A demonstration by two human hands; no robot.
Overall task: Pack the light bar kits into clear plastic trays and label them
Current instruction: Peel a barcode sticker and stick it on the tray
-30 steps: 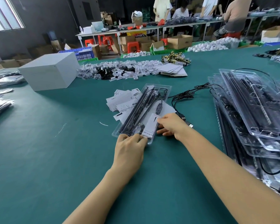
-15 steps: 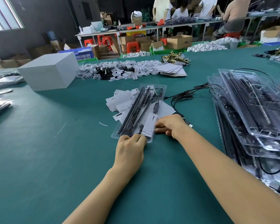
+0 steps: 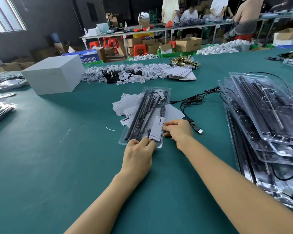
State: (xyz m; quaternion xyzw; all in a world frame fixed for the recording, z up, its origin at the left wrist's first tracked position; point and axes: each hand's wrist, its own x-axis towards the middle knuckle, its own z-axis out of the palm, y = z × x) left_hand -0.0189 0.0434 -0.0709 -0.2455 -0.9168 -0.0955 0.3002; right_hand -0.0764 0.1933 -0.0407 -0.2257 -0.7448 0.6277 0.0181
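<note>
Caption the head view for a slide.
Both hands, left hand and right hand, seat a white label on a packed clear tray.

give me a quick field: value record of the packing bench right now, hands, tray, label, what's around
surface: green table
tray in work: clear plastic tray holding black light bars, lying over loose paper labels
label: white label lies on the tray's near end
left hand: left hand, fingertips on the tray's near edge
right hand: right hand, fingers at the label's right edge
right of tray: loose black USB cable
far right: stack of packed trays
far left: white box
</note>
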